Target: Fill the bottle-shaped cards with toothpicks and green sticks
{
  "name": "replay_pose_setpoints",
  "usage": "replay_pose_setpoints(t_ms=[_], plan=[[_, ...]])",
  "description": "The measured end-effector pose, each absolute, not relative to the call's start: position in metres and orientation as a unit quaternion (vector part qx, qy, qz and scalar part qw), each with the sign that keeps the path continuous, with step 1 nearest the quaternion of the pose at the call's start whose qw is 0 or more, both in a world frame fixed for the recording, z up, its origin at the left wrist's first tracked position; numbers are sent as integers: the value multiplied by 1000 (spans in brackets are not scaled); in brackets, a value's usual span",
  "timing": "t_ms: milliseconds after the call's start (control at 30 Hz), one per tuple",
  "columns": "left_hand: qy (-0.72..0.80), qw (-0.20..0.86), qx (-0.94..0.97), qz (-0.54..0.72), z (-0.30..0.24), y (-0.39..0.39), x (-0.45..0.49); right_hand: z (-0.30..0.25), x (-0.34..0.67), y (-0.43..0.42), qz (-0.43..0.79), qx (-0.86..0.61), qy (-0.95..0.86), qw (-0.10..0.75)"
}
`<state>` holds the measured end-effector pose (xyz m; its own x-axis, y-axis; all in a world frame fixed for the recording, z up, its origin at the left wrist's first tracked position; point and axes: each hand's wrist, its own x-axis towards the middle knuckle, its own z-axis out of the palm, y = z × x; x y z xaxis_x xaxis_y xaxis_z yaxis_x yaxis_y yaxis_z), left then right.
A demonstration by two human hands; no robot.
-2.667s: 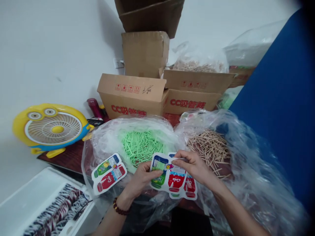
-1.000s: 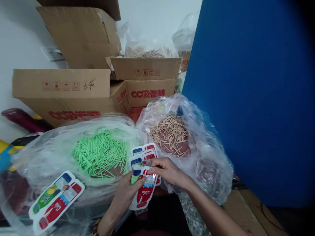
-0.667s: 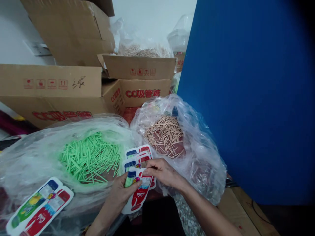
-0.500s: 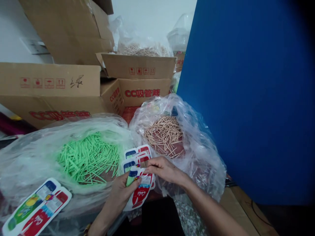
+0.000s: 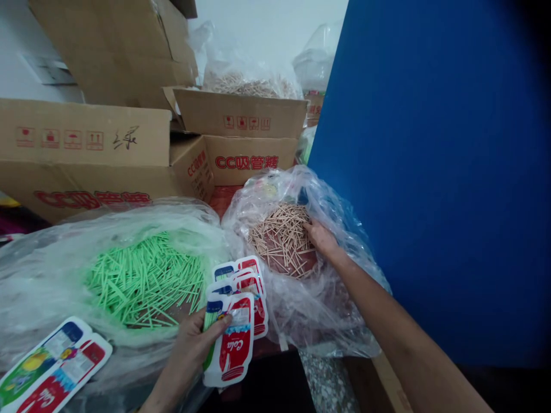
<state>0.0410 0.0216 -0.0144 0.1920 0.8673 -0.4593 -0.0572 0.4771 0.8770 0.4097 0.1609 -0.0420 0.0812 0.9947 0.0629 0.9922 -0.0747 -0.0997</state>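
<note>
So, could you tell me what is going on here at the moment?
A person is working with bare hands. The left hand holds a bottle-shaped printed packet in front of a small stack of similar packets. The right hand is down in a clear plastic bag, on the pile of tan sticks; whether it has gripped any is unclear. A second bag holding green sticks lies to the left.

Bright, even light; soft shadows; glare on plastic; dark, blurred vignette at right corners.
</note>
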Motion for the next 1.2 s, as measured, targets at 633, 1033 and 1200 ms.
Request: replay_pose_setpoints(t_ms=[633, 1033, 1200], plan=[[507, 694, 335, 386, -12, 15, 31, -44, 412, 169, 23, -687, -722, 85], [501, 696, 326, 397, -13, 10, 27, -60, 390, 140, 190, -677, -680, 209], [500, 700, 327, 392, -11, 7, 27, -73, 382, 135, 313, -683, -594, 288]])
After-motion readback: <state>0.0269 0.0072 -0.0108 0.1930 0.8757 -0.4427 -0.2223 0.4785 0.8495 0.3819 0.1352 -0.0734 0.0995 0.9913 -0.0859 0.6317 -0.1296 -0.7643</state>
